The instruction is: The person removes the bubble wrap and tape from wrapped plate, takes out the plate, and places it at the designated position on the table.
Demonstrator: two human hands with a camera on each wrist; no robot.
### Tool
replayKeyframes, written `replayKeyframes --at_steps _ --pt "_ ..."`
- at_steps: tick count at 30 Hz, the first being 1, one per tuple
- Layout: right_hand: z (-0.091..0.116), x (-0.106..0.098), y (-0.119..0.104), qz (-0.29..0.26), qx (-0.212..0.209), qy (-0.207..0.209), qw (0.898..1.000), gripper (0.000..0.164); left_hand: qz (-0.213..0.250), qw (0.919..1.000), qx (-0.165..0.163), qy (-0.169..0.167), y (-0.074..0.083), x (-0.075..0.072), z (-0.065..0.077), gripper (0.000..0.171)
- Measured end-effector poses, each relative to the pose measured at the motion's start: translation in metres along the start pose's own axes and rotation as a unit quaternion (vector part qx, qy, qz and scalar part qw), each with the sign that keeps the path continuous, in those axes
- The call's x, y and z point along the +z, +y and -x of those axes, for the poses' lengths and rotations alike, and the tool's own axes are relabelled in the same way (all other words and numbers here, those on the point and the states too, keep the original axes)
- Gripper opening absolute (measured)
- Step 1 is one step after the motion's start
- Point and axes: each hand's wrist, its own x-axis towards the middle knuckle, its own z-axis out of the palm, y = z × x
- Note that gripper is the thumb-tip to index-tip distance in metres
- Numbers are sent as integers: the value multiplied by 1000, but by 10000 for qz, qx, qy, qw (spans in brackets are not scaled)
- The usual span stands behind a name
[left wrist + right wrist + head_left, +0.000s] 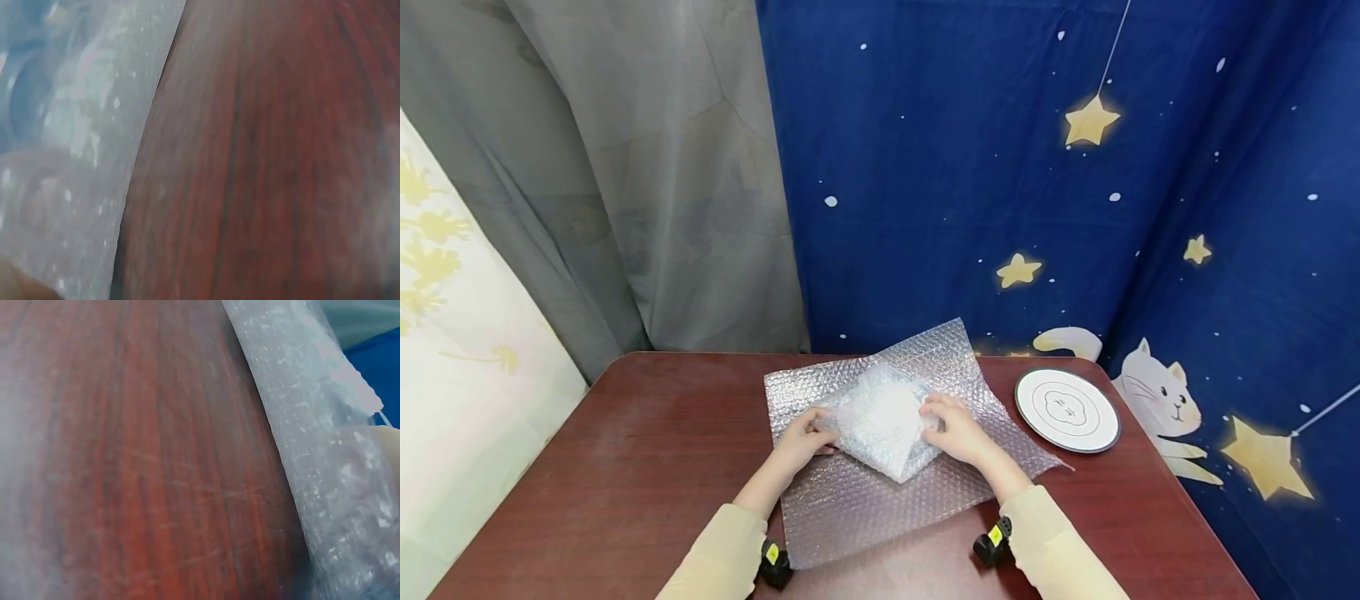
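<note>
A sheet of bubble wrap (850, 521) lies spread at an angle over the tabletop. On its middle sits a bundle folded in bubble wrap (880, 421), bright with glare; what is inside cannot be made out. At the bundle's left edge my left hand (801, 440) grips the wrap between thumb and fingers. My right hand (961, 432) holds the right edge, fingers curled over the folded layer. In the left wrist view, the sheet's clear edge (112, 144) crosses the left side. The right wrist view has the wrap (294, 425) on the right, beside part of a finger (389, 440).
A white plate (1067, 411) with a dark rim and a line drawing lies at the table's right side. The dark red wooden table (647, 467) ends at a grey curtain (677, 208) and a blue starry curtain (940, 183) behind.
</note>
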Motion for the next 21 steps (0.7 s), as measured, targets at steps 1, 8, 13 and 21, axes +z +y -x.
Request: replayKeyframes --at_steps 1,8,13,21 --pt "0 0 -1 7 -27 3 10000 30 -3 10000 -8 -9 0 -2 0 29" --pt "5 0 -4 -82 -138 -75 9998 31 -21 9999 73 -87 0 -12 3 27" --pt "8 0 -5 -78 -99 -97 9999 31 16 9999 111 -119 -2 -20 4 17" --pt "16 3 -12 188 -230 -18 9996 29 46 10000 -27 -42 0 -30 6 23"
